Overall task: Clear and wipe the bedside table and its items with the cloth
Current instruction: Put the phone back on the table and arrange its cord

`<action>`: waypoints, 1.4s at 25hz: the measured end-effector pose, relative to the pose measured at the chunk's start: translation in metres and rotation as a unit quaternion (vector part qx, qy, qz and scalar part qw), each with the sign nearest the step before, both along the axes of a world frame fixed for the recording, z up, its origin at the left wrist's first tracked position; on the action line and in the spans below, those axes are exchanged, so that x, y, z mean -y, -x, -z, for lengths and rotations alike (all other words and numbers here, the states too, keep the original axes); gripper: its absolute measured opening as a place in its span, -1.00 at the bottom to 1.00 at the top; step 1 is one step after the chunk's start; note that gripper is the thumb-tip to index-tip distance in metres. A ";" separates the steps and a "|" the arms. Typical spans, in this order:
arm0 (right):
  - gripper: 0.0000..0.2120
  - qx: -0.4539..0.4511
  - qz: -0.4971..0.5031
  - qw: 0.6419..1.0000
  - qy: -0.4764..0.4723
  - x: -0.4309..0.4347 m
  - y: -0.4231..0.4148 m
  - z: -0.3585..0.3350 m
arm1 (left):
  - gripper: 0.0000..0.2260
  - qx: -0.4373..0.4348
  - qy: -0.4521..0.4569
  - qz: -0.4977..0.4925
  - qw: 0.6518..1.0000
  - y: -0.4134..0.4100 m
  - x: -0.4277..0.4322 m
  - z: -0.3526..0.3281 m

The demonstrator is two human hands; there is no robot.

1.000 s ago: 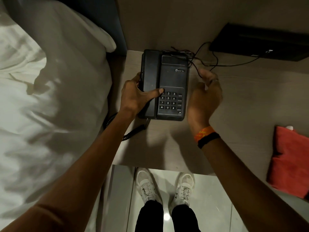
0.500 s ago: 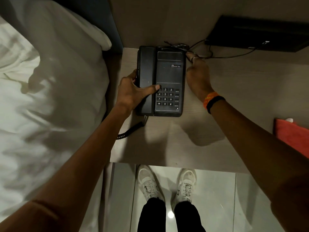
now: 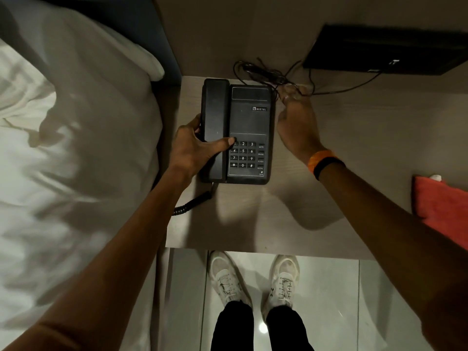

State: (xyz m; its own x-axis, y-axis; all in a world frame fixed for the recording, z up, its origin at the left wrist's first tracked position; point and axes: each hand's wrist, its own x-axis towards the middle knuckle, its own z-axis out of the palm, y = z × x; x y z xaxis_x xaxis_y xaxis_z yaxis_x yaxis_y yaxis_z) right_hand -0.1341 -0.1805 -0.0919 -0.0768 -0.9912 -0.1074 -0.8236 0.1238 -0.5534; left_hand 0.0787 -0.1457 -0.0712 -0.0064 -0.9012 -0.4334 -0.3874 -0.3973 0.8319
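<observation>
the right hand (image 3: 297, 122) has moved from beside the telephone (image 3: 249, 130) to the tangled cords (image 3: 276, 77) behind it, apparently touching them.

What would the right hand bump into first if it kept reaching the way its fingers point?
Most likely the tangle of thin black cables behind the telephone: the right hand points toward them, fingertips seemingly already among them. Beyond lies the wall; depth is unclear.

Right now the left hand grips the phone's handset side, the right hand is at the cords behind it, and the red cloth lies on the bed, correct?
Not quite. The head view shows the red cloth on the table, far right, not the bed. Left hand on the phone and right hand at the cords are correct.
</observation>
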 end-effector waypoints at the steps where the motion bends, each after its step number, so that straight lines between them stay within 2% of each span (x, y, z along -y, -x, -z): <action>1: -0.52 -0.007 0.023 1.000 0.004 -0.015 -0.004 -0.007 | -0.47 0.003 0.001 -0.001 1.000 0.000 0.000 -0.001; 6: -0.55 -0.003 0.076 0.996 0.034 -0.072 -0.027 -0.019 | -0.47 0.018 0.003 0.005 1.000 0.002 0.000 -0.004; 10: -0.43 0.160 0.073 0.984 -0.039 -0.032 -0.038 0.006 | -0.50 0.025 0.001 0.006 1.000 0.003 -0.001 -0.001; 13: -0.45 0.198 0.087 0.976 -0.031 -0.002 -0.032 0.011 | -0.49 0.022 -0.001 0.003 1.000 0.004 -0.002 -0.003; 15: -0.60 0.224 0.082 0.971 -0.013 -0.006 -0.029 0.008 | -0.46 0.017 -0.001 0.002 1.000 0.004 -0.002 -0.006; 17: -0.63 0.239 0.075 0.968 -0.003 -0.027 -0.024 0.002 | -0.44 0.028 0.001 0.009 1.000 0.004 -0.002 -0.007; 19: -0.60 0.211 0.080 0.974 -0.006 -0.059 -0.017 0.000 | -0.40 0.055 0.004 0.013 0.998 0.006 -0.004 -0.009; 21: -0.59 0.133 0.068 0.987 0.050 -0.089 -0.008 0.003 | -0.33 0.094 0.008 -0.006 0.995 0.011 -0.011 -0.012; 24: -0.54 -0.011 0.031 0.989 0.141 -0.119 0.007 0.011 | -0.27 0.211 0.126 0.004 0.969 0.017 -0.034 -0.013; 26: -0.49 -0.099 0.018 0.988 0.121 -0.130 0.017 0.012 | -0.28 0.276 0.207 0.058 0.937 0.027 -0.054 -0.013; 27: -0.46 -0.126 0.020 0.986 0.105 -0.135 0.023 0.010 | -0.28 0.282 0.229 0.092 0.927 0.036 -0.064 -0.013; 31: -0.44 -0.183 0.054 0.980 0.063 -0.163 0.078 0.003 | -0.28 0.273 0.252 0.236 0.898 0.101 -0.101 -0.009; 35: -0.42 -0.239 0.079 0.967 0.036 -0.207 0.172 -0.004 | -0.30 0.290 0.252 0.326 0.864 0.165 -0.119 0.018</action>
State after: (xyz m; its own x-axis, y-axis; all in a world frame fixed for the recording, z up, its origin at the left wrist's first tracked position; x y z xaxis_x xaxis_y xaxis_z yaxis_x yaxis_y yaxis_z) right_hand -0.3062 0.0260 -0.0881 -0.2510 -0.9669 0.0460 -0.9618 0.2437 -0.1249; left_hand -0.0859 -0.0266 -0.0889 -0.4965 -0.8635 -0.0881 -0.8023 0.4178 0.4263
